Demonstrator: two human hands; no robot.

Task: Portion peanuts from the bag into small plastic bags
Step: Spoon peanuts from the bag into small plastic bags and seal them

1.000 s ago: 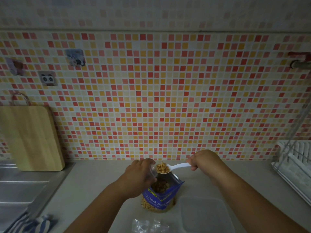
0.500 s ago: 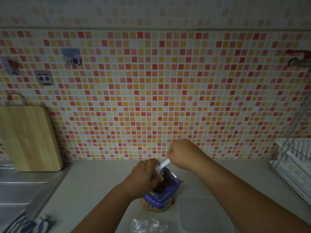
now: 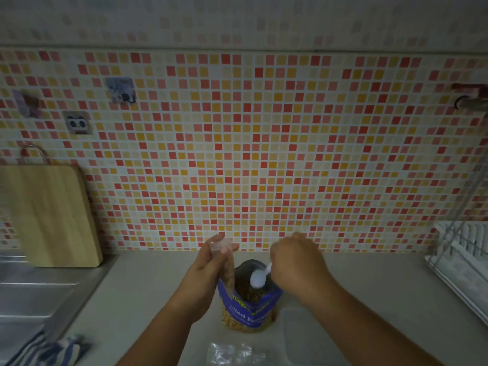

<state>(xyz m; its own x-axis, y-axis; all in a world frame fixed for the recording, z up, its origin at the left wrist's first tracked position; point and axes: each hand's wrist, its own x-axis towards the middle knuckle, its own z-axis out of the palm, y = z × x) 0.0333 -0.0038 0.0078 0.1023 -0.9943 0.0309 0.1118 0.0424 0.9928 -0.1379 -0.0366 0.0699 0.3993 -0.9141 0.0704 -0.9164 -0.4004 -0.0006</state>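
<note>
Now lowered, the white spoon [image 3: 257, 280], gripped by the right hand [image 3: 295, 262], dips into the open blue peanut bag [image 3: 248, 310] on the worktop [image 3: 148, 286], likely for another scoop. Just left, the left hand [image 3: 208, 270] pinches a part-filled small plastic bag [image 3: 229, 273] upright so nothing spills.

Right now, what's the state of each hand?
Left hand: grips the small plastic bag, which has peanuts in it.
Right hand: holds the white spoon, its bowl at the mouth of the blue peanut bag.
</note>
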